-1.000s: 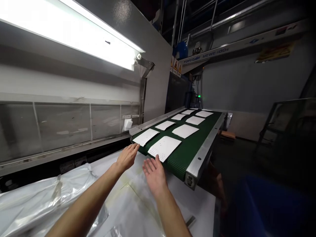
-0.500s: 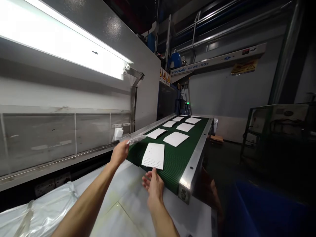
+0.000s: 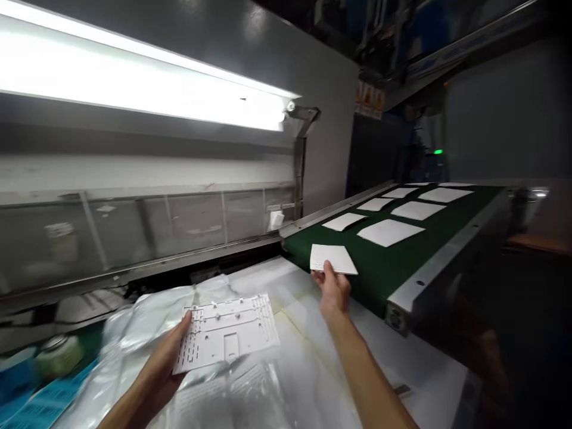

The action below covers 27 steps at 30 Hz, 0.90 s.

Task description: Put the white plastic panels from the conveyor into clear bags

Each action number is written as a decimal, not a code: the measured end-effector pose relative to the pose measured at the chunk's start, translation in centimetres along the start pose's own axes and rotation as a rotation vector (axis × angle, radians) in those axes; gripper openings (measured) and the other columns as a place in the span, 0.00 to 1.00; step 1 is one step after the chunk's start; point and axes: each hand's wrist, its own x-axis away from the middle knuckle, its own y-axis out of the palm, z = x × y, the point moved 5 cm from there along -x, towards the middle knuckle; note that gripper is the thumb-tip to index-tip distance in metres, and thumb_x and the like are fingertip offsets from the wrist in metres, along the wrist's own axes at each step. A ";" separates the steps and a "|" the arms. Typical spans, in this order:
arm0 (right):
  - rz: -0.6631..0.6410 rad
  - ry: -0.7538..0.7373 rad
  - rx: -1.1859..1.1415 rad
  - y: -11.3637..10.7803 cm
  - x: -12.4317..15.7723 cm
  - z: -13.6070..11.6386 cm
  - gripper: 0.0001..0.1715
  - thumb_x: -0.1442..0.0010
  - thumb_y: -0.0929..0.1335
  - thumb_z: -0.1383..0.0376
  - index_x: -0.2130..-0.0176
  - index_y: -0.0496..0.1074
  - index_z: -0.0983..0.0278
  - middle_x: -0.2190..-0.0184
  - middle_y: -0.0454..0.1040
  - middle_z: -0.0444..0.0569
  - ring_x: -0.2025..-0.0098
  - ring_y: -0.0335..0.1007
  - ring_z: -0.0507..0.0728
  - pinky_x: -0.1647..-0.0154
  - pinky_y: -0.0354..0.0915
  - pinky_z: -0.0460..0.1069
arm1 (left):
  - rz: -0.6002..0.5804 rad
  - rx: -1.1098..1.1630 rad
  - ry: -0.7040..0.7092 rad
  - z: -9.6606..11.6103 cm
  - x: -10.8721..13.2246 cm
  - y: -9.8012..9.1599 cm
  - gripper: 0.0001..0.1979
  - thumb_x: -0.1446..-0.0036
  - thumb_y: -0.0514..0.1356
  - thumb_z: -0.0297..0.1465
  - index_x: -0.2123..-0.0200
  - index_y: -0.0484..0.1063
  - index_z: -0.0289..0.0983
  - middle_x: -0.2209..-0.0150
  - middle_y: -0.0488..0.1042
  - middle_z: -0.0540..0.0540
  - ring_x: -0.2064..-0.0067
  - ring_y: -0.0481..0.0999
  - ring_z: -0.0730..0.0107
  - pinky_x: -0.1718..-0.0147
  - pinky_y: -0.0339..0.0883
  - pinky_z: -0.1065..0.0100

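Note:
My left hand (image 3: 165, 354) grips the left edge of a white plastic panel (image 3: 250, 333). Rows of slots, small raised posts and a rectangular opening show on its upper face. It is held tilted over clear plastic bags. At the near end of the green conveyor belt (image 3: 379, 274), my right hand (image 3: 334, 292) pinches a second, plainer white panel (image 3: 335, 255) by its near edge, thumb on top. Several similar white panels, one of them the nearest panel (image 3: 389, 232), lie in two rows farther up the belt.
Clear plastic bags (image 3: 143, 322) cover the left of the white worktable (image 3: 308, 345). A jar (image 3: 58, 354) and blue printed sheets (image 3: 53, 396) sit at lower left. The conveyor's metal rail (image 3: 447, 262) runs along its right side. A bright tube lamp (image 3: 156, 77) hangs above.
My left hand has come down and left, turning its panel face up. My right hand has closed on the nearest belt panel, whose near edge is now raised. The view has swung left.

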 end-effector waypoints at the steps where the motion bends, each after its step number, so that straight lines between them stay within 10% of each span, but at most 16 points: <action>1: -0.103 -0.009 0.012 -0.1 2.4 -0.1 0.20 0.45 0.70 0.61 0.53 0.68 0.64 0.55 0.73 0.47 0.60 0.71 0.52 0.58 0.69 0.45 | 0.013 0.040 -0.037 -0.5 1.8 -1.1 0.26 0.50 0.62 0.45 0.52 0.67 0.38 0.63 0.78 0.42 0.63 0.78 0.59 0.70 0.73 0.66; 4: -0.467 0.147 0.120 -1.2 9.9 1.2 0.25 0.48 0.71 0.59 0.51 0.69 0.65 0.55 0.74 0.52 0.60 0.72 0.59 0.62 0.71 0.51 | 0.022 0.136 -0.113 -1.8 5.9 -3.1 0.26 0.49 0.62 0.45 0.50 0.66 0.37 0.60 0.78 0.40 0.60 0.78 0.55 0.65 0.74 0.61; 9: -0.569 0.441 0.293 -5.8 17.6 5.3 0.42 0.49 0.70 0.52 0.41 0.57 0.63 0.55 0.75 0.57 0.55 0.72 0.65 0.56 0.69 0.59 | 0.049 0.276 -0.196 -4.0 9.1 -3.7 0.28 0.50 0.62 0.46 0.49 0.66 0.35 0.58 0.77 0.38 0.58 0.77 0.53 0.65 0.74 0.61; 18: -0.607 0.554 0.579 -10.4 19.2 5.7 0.38 0.50 0.68 0.45 0.48 0.66 0.65 0.56 0.75 0.59 0.53 0.71 0.67 0.56 0.67 0.59 | -0.033 0.288 -0.304 -7.4 9.0 -1.9 0.30 0.49 0.60 0.47 0.47 0.63 0.37 0.57 0.77 0.39 0.56 0.77 0.54 0.62 0.73 0.60; 27: -0.535 0.313 0.812 -10.6 17.8 5.2 0.39 0.52 0.69 0.45 0.46 0.59 0.58 0.49 0.70 0.53 0.53 0.70 0.64 0.56 0.68 0.56 | -0.183 -0.048 -0.084 -7.1 8.1 1.9 0.30 0.54 0.68 0.38 0.50 0.65 0.31 0.58 0.75 0.35 0.60 0.77 0.52 0.61 0.71 0.56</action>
